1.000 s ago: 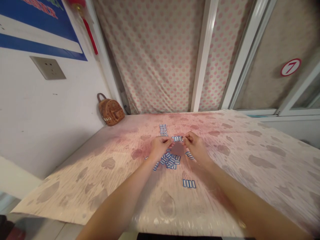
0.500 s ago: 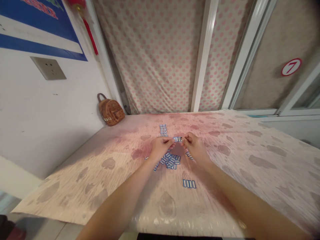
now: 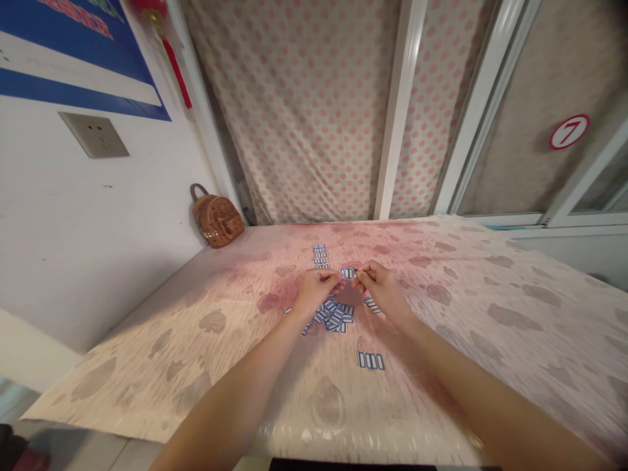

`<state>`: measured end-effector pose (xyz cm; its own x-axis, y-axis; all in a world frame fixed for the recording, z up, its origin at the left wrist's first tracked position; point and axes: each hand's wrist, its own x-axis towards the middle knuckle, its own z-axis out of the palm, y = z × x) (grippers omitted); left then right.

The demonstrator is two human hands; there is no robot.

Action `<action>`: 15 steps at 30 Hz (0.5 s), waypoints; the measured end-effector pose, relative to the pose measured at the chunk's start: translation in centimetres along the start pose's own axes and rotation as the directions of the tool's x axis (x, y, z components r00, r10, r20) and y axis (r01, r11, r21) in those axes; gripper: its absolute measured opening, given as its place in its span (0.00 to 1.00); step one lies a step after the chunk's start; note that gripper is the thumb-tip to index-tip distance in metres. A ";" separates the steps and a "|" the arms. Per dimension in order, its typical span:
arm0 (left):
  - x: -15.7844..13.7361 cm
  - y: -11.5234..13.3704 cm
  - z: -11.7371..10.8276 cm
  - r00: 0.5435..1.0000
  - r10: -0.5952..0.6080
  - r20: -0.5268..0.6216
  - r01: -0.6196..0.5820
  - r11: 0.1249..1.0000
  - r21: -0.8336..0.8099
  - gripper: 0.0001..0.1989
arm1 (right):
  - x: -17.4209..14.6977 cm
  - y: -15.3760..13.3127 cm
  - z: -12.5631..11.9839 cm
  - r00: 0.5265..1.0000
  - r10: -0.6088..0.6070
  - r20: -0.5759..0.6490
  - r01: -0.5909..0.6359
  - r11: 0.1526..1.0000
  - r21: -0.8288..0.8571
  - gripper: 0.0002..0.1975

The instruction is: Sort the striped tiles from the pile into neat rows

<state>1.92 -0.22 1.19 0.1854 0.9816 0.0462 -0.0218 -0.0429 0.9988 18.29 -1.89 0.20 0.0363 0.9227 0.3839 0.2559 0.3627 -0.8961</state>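
Between my two hands is a short row of small white rectangular pieces with blue borders (image 3: pixel 348 273). My left hand (image 3: pixel 318 288) is closed at its left end, thumb and fingertips pinching. The right end is pinched by my right hand (image 3: pixel 381 286). Below my left hand lies a jumbled pile of similar blue-edged pieces (image 3: pixel 336 316), partly covered by that hand and forearm. Beyond the left hand, a neat block of such pieces (image 3: pixel 320 255) lies in rows. A few slanted pieces (image 3: pixel 371 305) lie beside my right wrist, and a separate row (image 3: pixel 371 361) sits nearer me.
A patterned plastic cloth covers the table (image 3: pixel 210 366). A small brown backpack (image 3: pixel 218 219) stands at the back left corner against the wall. Behind the table hang dotted curtains (image 3: pixel 314 131) next to white window frames (image 3: pixel 402 111). A dark edge (image 3: pixel 353 465) shows at the table's front.
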 end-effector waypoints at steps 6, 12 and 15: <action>0.1 -0.1 -0.1 0.999 -0.009 -0.040 0.009 1.000 -0.012 0.07 | 0.0 0.1 -0.1 1.000 -0.010 -0.018 0.009 0.999 -0.052 0.09; 0.1 0.3 -0.2 0.997 -0.008 -0.073 0.008 1.000 0.001 0.06 | 0.0 -0.7 -0.6 0.918 -0.384 0.100 0.378 0.766 -0.520 0.19; -0.2 0.4 -0.1 0.997 0.013 -0.072 -0.013 1.000 0.000 0.07 | 0.1 -0.7 -0.5 0.877 -0.426 0.220 0.464 0.637 -0.615 0.18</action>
<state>1.81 -0.37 1.54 0.1135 0.9918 0.0579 -0.0241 -0.0555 0.9982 18.57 -2.13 0.98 -0.2898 0.6838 0.6696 0.7744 0.5787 -0.2558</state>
